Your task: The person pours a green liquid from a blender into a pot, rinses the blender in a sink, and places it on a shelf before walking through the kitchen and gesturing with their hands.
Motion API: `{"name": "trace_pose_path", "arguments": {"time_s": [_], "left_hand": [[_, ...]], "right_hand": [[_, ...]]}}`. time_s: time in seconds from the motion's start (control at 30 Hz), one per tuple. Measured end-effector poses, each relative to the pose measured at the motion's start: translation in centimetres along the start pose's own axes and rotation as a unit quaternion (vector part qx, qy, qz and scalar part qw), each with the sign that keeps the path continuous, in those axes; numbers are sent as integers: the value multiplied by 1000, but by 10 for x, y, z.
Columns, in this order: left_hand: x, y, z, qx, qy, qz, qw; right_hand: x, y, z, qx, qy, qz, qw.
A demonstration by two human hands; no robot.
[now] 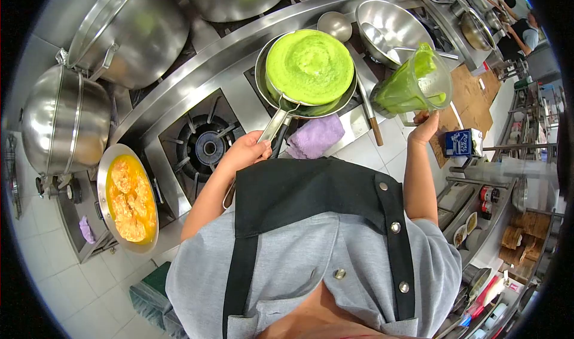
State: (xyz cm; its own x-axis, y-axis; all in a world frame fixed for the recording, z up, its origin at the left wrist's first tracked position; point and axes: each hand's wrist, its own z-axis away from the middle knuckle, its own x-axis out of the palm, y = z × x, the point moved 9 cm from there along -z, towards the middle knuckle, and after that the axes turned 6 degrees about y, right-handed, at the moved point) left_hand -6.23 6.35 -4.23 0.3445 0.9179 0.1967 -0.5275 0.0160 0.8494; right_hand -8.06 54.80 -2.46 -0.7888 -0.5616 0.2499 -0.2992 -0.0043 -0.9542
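My left hand (250, 151) is wrapped round the handle of a strainer (276, 125), whose bowl is full of thick bright green purée (310, 67). The strainer rests over a metal pan (261, 76) on the stove. On the right, my right hand (423, 128) grips the handle of a clear blender jug (412, 86), tilted on its side and smeared with green inside. A purple cloth (316, 137) lies below the pan, beside its handle.
A burner (209, 147) and a pan of orange food in yellow liquid (131, 198) are at the left. Large pots (134, 31) stand behind. A ladle (335, 26) and steel bowl (394, 28) sit beyond the pan. Another person (526, 34) is at far right.
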Motion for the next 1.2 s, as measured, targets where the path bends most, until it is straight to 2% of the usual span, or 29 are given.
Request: {"name": "trace_pose_path", "arguments": {"time_s": [0.43, 0.63, 0.83, 1.2], "left_hand": [[7, 13, 7, 9, -21, -21, 1000], [8, 12, 7, -8, -5, 10, 1000], [5, 10, 5, -3, -8, -22, 1000], [5, 10, 6, -14, 8, -11, 1000]], "right_hand": [[3, -8, 5, 1, 3, 18, 1000], [5, -7, 6, 22, -3, -3, 1000], [4, -1, 6, 46, -4, -28, 999], [5, -4, 5, 43, -17, -8, 999]]}}
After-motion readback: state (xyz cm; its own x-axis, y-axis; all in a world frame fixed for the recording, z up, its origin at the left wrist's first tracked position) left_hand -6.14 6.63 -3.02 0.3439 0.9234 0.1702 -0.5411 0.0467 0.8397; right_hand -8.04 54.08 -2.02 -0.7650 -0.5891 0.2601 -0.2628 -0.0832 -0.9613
